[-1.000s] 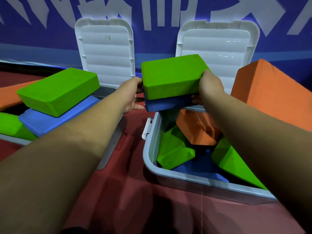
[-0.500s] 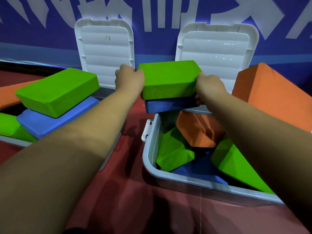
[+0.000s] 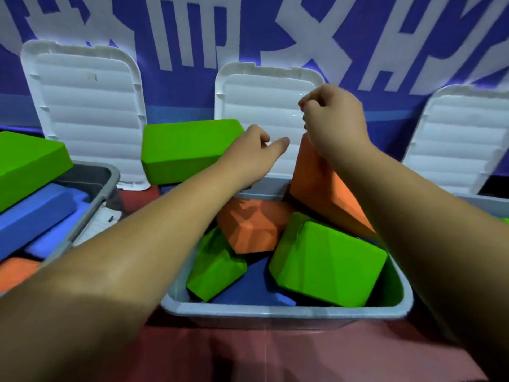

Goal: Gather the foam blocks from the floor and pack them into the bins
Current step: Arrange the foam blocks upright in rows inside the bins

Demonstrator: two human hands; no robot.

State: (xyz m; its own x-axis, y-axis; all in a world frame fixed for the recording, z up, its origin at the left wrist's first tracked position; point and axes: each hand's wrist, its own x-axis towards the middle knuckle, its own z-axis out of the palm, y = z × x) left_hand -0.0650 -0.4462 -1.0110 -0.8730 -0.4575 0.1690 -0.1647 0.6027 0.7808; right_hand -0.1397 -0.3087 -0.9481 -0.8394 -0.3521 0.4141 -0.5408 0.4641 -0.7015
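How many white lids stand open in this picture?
3: left lid behind the left bin, middle lid behind the middle bin, right lid at the far right. Others may be out of view.

Green blk [image 3: 190, 150], orange blk [image 3: 248, 227], blue blk [image 3: 35, 213]; grey bin [image 3: 286, 310] w/ white ribbed lid [image 3: 91, 106].

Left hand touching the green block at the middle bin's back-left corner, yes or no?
Cannot tell. In the head view the left hand overlaps the right end of the green block, hiding its fingers and any contact or gap there.
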